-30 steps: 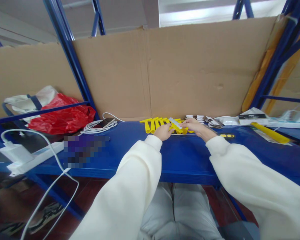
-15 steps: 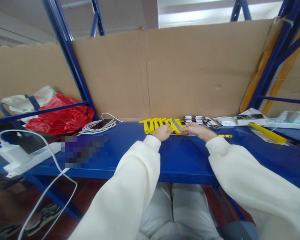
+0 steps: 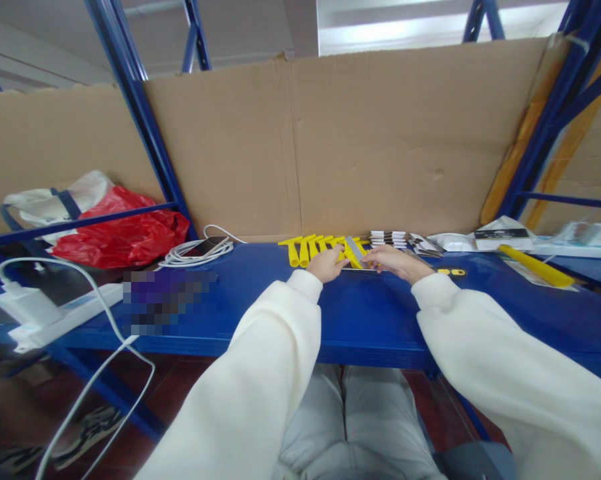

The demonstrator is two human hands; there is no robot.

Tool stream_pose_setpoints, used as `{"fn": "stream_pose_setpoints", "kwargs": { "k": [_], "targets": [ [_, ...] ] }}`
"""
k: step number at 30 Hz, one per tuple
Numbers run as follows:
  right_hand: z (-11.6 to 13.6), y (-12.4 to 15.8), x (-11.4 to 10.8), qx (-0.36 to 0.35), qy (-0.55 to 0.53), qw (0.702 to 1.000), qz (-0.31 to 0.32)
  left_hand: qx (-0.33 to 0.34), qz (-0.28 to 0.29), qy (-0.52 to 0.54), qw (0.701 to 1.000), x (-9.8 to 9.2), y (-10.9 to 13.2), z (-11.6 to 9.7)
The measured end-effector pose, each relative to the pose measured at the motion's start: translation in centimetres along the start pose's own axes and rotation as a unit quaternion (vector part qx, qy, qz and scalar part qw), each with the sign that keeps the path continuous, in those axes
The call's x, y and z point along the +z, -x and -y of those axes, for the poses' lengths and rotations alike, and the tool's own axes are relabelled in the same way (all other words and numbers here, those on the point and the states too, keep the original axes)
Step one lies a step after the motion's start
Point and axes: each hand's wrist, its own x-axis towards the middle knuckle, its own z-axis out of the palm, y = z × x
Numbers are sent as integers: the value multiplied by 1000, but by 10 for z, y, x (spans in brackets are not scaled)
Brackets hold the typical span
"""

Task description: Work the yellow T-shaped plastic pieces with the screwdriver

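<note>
Close together at the back of the blue table, my left hand [image 3: 326,265] and my right hand [image 3: 393,261] work over a yellow T-shaped scraper [image 3: 351,257]. The left fingers are closed at its left side. A flat grey strip [image 3: 356,249] slants across the scraper, its lower end pinched in my right fingertips. Whether the strip is fixed to the scraper I cannot tell. Several more yellow T-shaped scrapers [image 3: 304,253] lie in a row behind and left of my left hand. A thin white edge shows beneath the hands.
Stacked small white-and-dark packs [image 3: 387,239] stand behind my right hand. Further right lie a yellow tube [image 3: 536,267] and a small yellow-and-black item [image 3: 451,272]. At left are a coiled white cable [image 3: 196,255], a power strip [image 3: 65,319] and a red bag [image 3: 125,230]. Cardboard [image 3: 380,147] walls the back.
The grey strip has shifted and turned slightly between my hands, with more of its face showing. Both hands stay almost in place.
</note>
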Motion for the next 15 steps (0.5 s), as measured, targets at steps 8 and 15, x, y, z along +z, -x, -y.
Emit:
{"fn": "stream_pose_setpoints", "kwargs": {
  "k": [8, 15],
  "targets": [
    [4, 4, 3, 24, -15, 999, -19, 43, 6, 0, 999, -4, 3, -2],
    [6, 6, 3, 33, -34, 999, -14, 39, 13, -6, 999, -5, 3, -3]
  ]
}}
